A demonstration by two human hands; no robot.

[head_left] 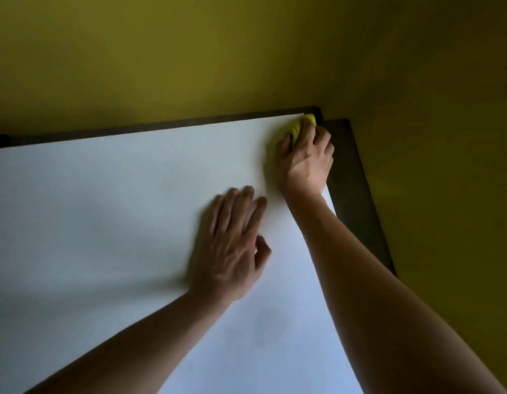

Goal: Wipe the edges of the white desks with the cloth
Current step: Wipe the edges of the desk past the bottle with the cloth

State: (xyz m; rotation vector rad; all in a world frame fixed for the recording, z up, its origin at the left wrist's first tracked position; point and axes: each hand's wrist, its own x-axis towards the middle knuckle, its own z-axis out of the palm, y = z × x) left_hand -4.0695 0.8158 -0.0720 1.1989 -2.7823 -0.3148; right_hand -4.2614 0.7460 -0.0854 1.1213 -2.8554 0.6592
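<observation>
Two sets of fingers at work on one white desk (110, 211). Right fingers (317, 140) curled over a bunched yellow cloth (305, 125), thumb on the inner side, clamping it down at the far right corner of the desk, right where the far edge meets the right edge. Only the cloth's front lobe and a strip under the knuckles showing; the rest hidden beneath the right hand (305, 163). Behind it, the bare right forearm (389, 294) running along the right edge toward the near side. Left fingers (238, 209) straight and a little apart, laid flat on the desktop, thumb tucked slightly inward, gripping nothing. Left hand (231, 251) well inside the surface, nearer than the cloth and off to its left, with a soft blur along the fingertips. Bare left forearm (127, 336) crossing the near part of the desktop. Around the far and right edges, a dark border strip (161, 127), widening at the right into a dark panel (352, 189). Beyond that, olive-yellow walls (218, 52) meeting at the same corner.
</observation>
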